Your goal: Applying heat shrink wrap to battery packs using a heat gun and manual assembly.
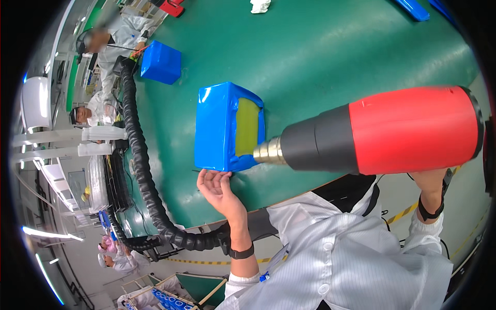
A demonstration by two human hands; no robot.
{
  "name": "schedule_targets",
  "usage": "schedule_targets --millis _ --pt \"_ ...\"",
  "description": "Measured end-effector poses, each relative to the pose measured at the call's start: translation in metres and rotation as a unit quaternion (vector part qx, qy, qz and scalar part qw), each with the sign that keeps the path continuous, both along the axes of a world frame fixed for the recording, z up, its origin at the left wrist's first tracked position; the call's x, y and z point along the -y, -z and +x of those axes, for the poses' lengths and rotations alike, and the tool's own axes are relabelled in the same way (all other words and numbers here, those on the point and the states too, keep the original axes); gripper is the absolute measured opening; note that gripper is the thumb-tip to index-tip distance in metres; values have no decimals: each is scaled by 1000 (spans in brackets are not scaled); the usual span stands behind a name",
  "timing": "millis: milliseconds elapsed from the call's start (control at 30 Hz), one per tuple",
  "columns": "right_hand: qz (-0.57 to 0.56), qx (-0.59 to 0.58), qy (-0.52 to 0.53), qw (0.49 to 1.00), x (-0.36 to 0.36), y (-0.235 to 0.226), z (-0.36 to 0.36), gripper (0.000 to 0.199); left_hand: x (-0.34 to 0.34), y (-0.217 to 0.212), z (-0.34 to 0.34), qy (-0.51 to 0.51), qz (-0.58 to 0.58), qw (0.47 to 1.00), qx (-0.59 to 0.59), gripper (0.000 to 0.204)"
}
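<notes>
A block wrapped in shiny blue film [213, 129] rests on the green table. Its right end is uncovered and shows a yellow-green face, with the film's edges crumpled around it. My left hand [219, 192] is at the block's near edge, palm up, fingers loosely bent and their tips by the film. In my right hand [430, 181] is a red and black heat gun [413, 132], which covers most of that hand. The gun's metal nozzle points left at the block's near right corner, close to the film.
Another blue-wrapped block [161, 62] stands farther left, near a co-worker [126, 39]. A thick black ribbed hose [137, 134] runs along the table's left edge. White crumpled material [260, 5] and blue pieces [413, 9] lie at the far side.
</notes>
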State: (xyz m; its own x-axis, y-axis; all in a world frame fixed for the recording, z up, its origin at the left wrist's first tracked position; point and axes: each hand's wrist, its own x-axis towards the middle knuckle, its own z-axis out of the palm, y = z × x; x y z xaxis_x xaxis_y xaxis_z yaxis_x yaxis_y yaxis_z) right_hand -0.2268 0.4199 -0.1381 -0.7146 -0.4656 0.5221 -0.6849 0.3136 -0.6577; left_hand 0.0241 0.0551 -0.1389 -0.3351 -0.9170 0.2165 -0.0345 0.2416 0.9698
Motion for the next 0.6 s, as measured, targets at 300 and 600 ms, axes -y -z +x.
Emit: schedule_targets --millis 300,600 --pt "78 -74 94 990 23 -40 -3 50 0 1 -1 2 5 1000 -4 47" --pt "-15 61 46 997 49 -79 -12 26 -1 -1 -2 -1 4 1000 9 47"
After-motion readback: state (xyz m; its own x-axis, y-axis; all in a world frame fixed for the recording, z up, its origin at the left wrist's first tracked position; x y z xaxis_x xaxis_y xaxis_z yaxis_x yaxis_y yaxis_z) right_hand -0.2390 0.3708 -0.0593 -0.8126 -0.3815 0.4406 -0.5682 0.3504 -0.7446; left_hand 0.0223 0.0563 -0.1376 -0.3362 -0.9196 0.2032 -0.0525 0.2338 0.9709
